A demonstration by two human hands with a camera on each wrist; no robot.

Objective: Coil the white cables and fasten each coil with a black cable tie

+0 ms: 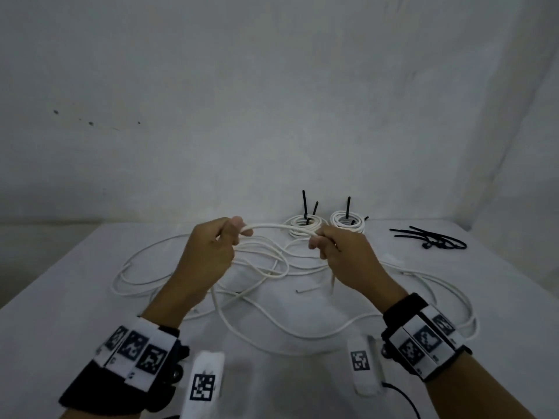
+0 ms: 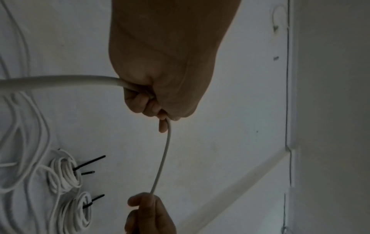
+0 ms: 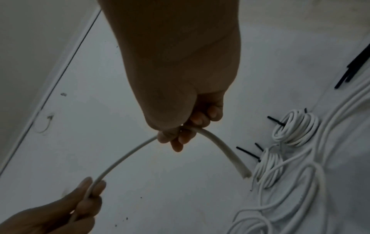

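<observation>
A white cable (image 1: 281, 226) stretches in the air between my two hands above the table. My left hand (image 1: 223, 237) grips it with curled fingers (image 2: 144, 102), the long part trailing off to the left (image 2: 60, 80). My right hand (image 1: 325, 241) pinches it near its cut end (image 3: 246, 175), which hangs below the fingers (image 3: 180, 136). Loose white cables (image 1: 257, 267) lie tangled on the table under both hands. Two tied coils (image 1: 305, 229) (image 1: 348, 225) sit at the back, each with black cable tie tails sticking up. Loose black cable ties (image 1: 432, 238) lie at the back right.
The white table (image 1: 60, 282) meets a white wall at its far edge. More cable loops (image 1: 453, 303) spread to the right. Small white marker blocks (image 1: 207, 385) (image 1: 364, 364) lie near the front edge.
</observation>
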